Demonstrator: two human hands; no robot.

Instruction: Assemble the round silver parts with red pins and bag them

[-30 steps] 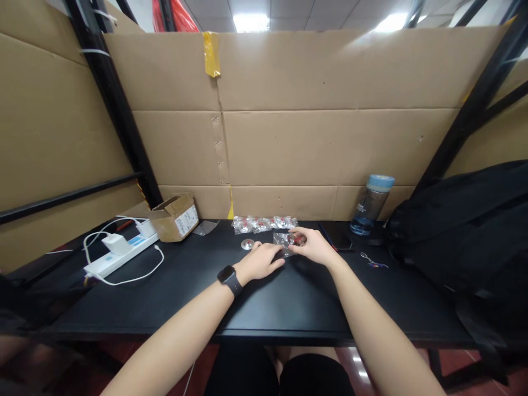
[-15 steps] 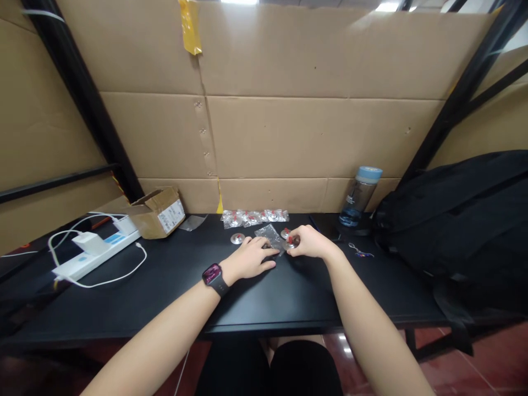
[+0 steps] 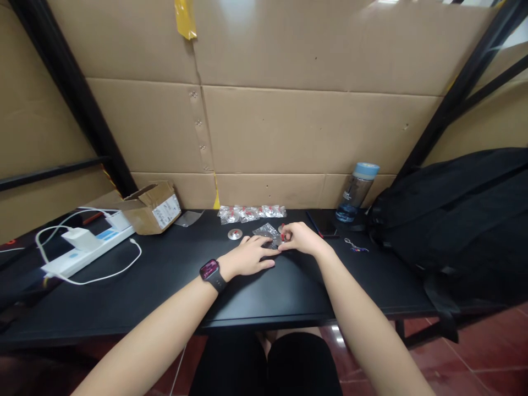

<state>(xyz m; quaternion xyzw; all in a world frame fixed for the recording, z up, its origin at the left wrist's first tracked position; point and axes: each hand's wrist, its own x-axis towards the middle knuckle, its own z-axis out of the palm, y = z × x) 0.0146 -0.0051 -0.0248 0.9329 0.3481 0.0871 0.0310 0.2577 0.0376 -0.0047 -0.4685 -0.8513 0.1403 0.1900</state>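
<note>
My left hand (image 3: 250, 256), its fingers spread, rests on the near part of a clear plastic bag (image 3: 267, 231) on the black table. At the bag's right edge, my right hand (image 3: 301, 239) pinches a small round piece with red on it (image 3: 284, 237), mostly hidden by the fingers. Another such disc (image 3: 281, 227) shows partly just behind that hand. A silver disc with a red centre (image 3: 235, 234) lies left of the bag. Several bagged discs (image 3: 251, 213) form a row against the cardboard.
An open cardboard box (image 3: 153, 208) and a white power strip (image 3: 78, 256) with cables stand at the left. At the right are a bottle (image 3: 355, 193), a phone (image 3: 324, 224), a keychain (image 3: 355, 247) and a black backpack (image 3: 457, 220). A flat clear bag (image 3: 188, 218) lies beside the box.
My right hand has moved slightly left with the red-marked disc, towards the bag and my left hand. The whole view has shifted a little.
</note>
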